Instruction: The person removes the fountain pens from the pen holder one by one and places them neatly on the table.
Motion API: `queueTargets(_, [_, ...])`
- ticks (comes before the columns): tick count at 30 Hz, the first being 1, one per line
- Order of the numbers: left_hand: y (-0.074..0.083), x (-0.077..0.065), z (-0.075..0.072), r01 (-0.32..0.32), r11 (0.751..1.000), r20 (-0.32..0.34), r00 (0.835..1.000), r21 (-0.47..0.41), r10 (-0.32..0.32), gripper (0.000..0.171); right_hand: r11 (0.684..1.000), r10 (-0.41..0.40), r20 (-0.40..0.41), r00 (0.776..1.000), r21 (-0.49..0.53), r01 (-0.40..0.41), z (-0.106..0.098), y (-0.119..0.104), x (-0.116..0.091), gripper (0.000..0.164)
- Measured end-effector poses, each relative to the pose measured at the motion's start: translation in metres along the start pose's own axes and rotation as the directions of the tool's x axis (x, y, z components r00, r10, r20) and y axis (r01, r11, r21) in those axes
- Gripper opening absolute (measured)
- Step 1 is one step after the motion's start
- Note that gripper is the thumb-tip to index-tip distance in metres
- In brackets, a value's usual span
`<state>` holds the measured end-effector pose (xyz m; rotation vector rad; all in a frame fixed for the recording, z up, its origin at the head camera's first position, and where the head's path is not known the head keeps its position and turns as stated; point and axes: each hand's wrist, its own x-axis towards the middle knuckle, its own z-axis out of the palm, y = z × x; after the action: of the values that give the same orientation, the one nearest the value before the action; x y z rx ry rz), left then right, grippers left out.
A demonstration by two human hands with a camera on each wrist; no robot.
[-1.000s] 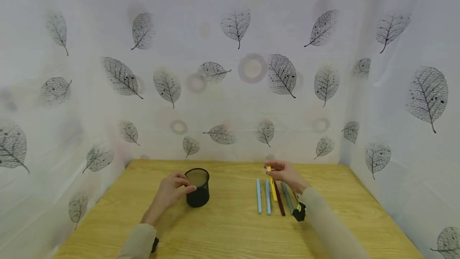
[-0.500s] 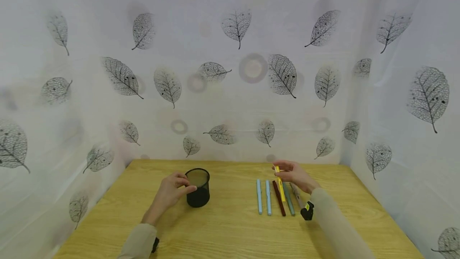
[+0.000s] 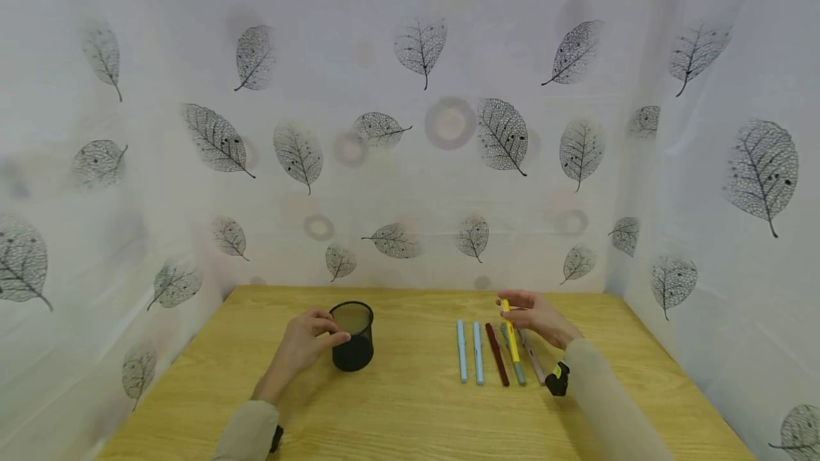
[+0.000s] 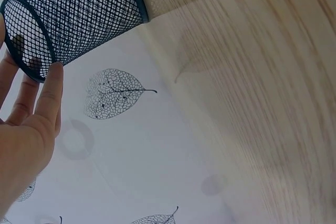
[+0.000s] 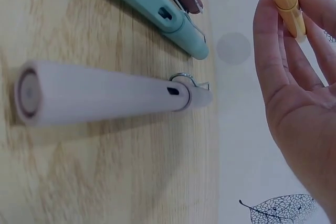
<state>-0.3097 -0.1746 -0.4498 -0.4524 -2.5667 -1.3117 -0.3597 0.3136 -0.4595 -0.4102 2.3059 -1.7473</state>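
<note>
My left hand (image 3: 305, 338) holds the rim of a black mesh pen cup (image 3: 354, 353), which stands upright on the table. Fingertips lie at the cup's rim (image 4: 50, 51) in the left wrist view. My right hand (image 3: 543, 320) pinches a yellow pen (image 3: 513, 338) by its upper end, thumb against fingers. The yellow pen slants downward over a teal-green pen (image 3: 520, 374), partly covering it; whether they touch cannot be told. A pale mauve pen (image 3: 532, 357) lies just right of it, close up in the right wrist view, its clip (image 5: 191, 80) showing.
Left of the green pen lie a dark red pen (image 3: 497, 355) and two light blue pens (image 3: 462, 353), roughly side by side. All rest on the wooden table (image 3: 397, 404). A white leaf-printed curtain (image 3: 410, 183) encloses the table's back and sides.
My right hand has moved to the right with the yellow pen, from above the dark red pen to above the green one. The left hand and the cup stay in place.
</note>
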Motion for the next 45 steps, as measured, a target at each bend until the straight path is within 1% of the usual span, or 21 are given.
queueTargets(6, [0.000, -0.001, 0.000, -0.008, 1.000, -0.002, 1.000, 0.014, 0.008, 0.017, 1.000, 0.014, 0.000, 1.000, -0.014, -0.014, -0.005, 0.000, -0.003, 0.062])
queueTargets(12, [0.000, -0.001, 0.000, -0.007, 0.999, -0.004, 1.000, 0.040, 0.008, 0.017, 1.000, -0.001, 0.033, 0.999, -0.018, 0.002, -0.012, -0.002, -0.008, 0.060])
queueTargets(17, [0.001, -0.001, -0.001, -0.011, 1.000, -0.002, 1.000, 0.027, 0.011, 0.016, 0.999, -0.006, 0.037, 0.999, -0.037, 0.007, -0.019, 0.000, -0.011, 0.059])
queueTargets(24, [0.001, -0.001, -0.002, -0.029, 0.999, -0.002, 1.000, 0.023, 0.029, 0.017, 0.998, 0.001, 0.022, 1.000, -0.061, 0.001, -0.030, 0.006, -0.019, 0.060])
queueTargets(32, [-0.001, 0.000, -0.001, -0.014, 1.000, -0.003, 1.000, 0.011, 0.014, 0.016, 0.993, -0.004, 0.017, 1.000, -0.122, 0.006, -0.040, 0.010, -0.027, 0.061])
queueTargets(39, [-0.001, 0.000, -0.002, -0.010, 1.000, 0.000, 1.000, 0.006, 0.010, 0.016, 0.986, 0.006, 0.016, 1.000, -0.169, -0.003, -0.043, 0.017, -0.031, 0.064])
queueTargets(45, [-0.001, 0.000, -0.002, -0.023, 1.000, 0.006, 1.000, 0.006, 0.023, 0.016, 0.985, 0.036, -0.004, 0.999, -0.167, -0.037, -0.044, 0.025, -0.034, 0.064])
